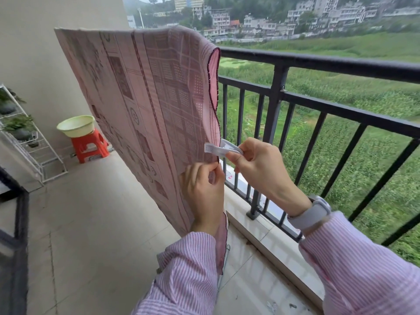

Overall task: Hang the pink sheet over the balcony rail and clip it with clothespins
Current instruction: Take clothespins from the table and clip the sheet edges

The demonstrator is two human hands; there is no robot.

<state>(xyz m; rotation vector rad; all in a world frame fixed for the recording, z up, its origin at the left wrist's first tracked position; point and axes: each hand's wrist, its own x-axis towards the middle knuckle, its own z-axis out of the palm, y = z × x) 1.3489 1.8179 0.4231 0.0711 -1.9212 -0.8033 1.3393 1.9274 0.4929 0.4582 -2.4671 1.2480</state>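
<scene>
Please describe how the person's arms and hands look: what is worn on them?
Both arms wear long sleeves with fine pink and white stripes. The right wrist carries a pale grey watch with a wide strap. The left hand and right hand are bare, without gloves.

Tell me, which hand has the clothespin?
The right hand, the one with the watch, pinches the clothespin. The left hand only holds the sheet edge.

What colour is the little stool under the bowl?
Red-orange stool, clearest in the head view.
</scene>
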